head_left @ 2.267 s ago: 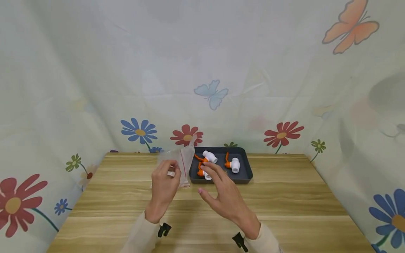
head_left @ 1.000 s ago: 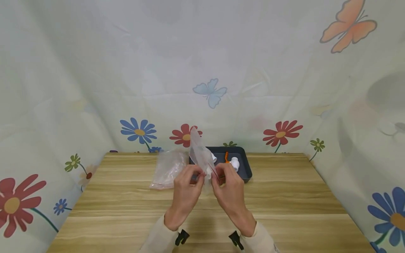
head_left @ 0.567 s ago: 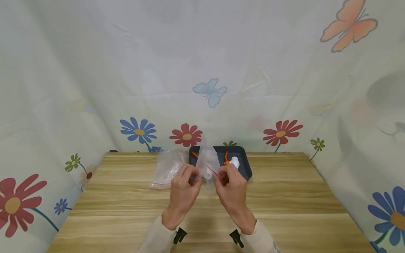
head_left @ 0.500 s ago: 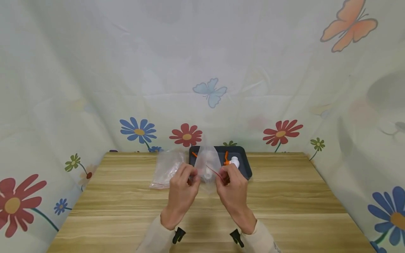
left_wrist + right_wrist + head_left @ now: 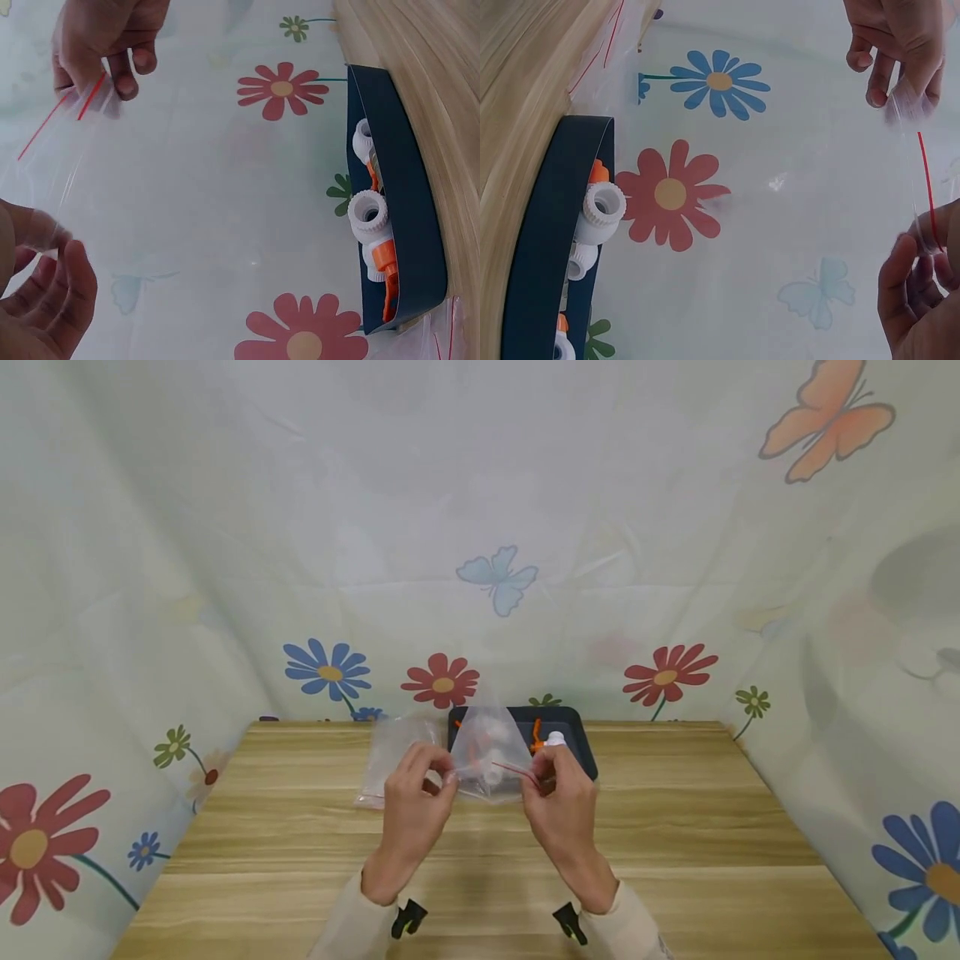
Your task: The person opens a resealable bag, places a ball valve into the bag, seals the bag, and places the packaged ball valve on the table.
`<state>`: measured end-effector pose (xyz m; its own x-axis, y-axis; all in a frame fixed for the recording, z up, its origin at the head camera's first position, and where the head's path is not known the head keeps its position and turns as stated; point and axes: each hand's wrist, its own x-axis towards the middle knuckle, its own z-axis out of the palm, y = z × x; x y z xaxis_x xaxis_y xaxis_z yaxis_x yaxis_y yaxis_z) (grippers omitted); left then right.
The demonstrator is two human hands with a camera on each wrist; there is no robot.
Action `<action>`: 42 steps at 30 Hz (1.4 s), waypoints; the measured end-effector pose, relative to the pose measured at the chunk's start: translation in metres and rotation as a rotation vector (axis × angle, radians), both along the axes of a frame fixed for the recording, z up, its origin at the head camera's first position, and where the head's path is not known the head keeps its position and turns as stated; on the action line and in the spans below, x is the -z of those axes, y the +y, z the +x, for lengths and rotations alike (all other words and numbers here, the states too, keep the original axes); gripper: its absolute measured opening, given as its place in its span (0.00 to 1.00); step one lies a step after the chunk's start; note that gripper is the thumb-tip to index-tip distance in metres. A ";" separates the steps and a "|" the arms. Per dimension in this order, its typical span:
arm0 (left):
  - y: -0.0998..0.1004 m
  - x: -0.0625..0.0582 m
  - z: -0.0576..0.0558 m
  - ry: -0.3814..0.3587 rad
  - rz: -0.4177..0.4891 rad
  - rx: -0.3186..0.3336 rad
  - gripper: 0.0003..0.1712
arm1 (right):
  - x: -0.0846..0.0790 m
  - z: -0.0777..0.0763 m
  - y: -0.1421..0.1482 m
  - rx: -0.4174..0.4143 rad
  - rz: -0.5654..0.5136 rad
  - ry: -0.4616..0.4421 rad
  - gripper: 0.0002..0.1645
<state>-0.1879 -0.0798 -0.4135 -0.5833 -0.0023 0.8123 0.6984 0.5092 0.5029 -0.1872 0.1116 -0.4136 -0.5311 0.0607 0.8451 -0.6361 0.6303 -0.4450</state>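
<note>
Between my two hands a clear zip-lock bag [image 5: 491, 735] with a red seal line is spread apart at its mouth. My left hand [image 5: 416, 793] pinches one side of the mouth between thumb and fingers. The other side is pinched by my right hand [image 5: 562, 793], where the red line shows at the fingertips. In the left wrist view the bag [image 5: 71, 150] stretches between both hands. Behind it, in the head view, white ball valves with orange handles lie in a dark tray [image 5: 581, 752]. One valve [image 5: 556, 739] shows beside the bag; others are seen blurred through the plastic.
More clear zip-lock bags [image 5: 378, 768] lie flat on the wooden table [image 5: 675, 827], left of the tray. A flower-patterned curtain [image 5: 570, 635] hangs behind the table and along both sides.
My right hand has left the tray area and taken hold of the bag's other edge. Both hands have since drawn apart, widening the mouth of the bag.
</note>
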 end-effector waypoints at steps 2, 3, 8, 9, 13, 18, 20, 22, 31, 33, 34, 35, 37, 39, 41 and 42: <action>-0.003 0.000 0.001 -0.025 -0.002 0.026 0.12 | 0.001 0.000 0.000 -0.015 -0.006 -0.021 0.17; -0.004 -0.001 0.001 -0.033 -0.008 0.035 0.13 | 0.001 0.000 -0.001 -0.027 -0.012 -0.030 0.17; -0.011 -0.004 0.005 -0.047 -0.062 0.050 0.13 | 0.002 0.002 -0.001 -0.082 -0.019 -0.078 0.17; -0.012 -0.004 0.005 -0.045 -0.078 0.044 0.13 | 0.002 0.002 -0.002 -0.093 -0.017 -0.086 0.17; -0.016 -0.008 0.009 -0.023 -0.142 0.024 0.12 | 0.001 0.006 -0.003 -0.129 0.013 -0.119 0.14; -0.019 -0.015 0.014 0.008 -0.196 0.017 0.08 | -0.003 0.011 -0.003 -0.173 0.089 -0.178 0.09; -0.019 -0.017 0.015 0.016 -0.213 0.008 0.07 | -0.004 0.012 -0.002 -0.191 0.121 -0.205 0.08; -0.020 -0.019 0.017 0.017 -0.223 -0.004 0.06 | -0.004 0.014 -0.002 -0.213 0.146 -0.226 0.07; -0.021 -0.021 0.017 -0.037 -0.227 -0.035 0.04 | -0.008 0.019 -0.002 -0.300 0.172 -0.362 0.06; -0.021 -0.019 0.016 -0.053 -0.227 -0.034 0.04 | -0.009 0.018 0.000 -0.312 0.164 -0.361 0.06; -0.021 -0.019 0.015 -0.060 -0.227 -0.032 0.05 | -0.010 0.016 0.001 -0.317 0.156 -0.355 0.06; -0.021 -0.018 0.014 -0.065 -0.227 -0.031 0.05 | -0.011 0.014 0.003 -0.315 0.152 -0.344 0.06; -0.021 -0.017 0.013 -0.073 -0.229 -0.029 0.05 | -0.013 0.008 0.008 -0.305 0.152 -0.314 0.07; -0.022 -0.016 0.012 -0.077 -0.232 -0.027 0.06 | -0.017 0.001 0.014 -0.282 0.161 -0.293 0.07; -0.022 -0.016 0.011 -0.084 -0.239 -0.028 0.06 | -0.020 -0.008 0.020 -0.254 0.189 -0.275 0.07; -0.022 -0.016 0.011 -0.087 -0.242 -0.029 0.06 | -0.022 -0.013 0.023 -0.245 0.205 -0.272 0.07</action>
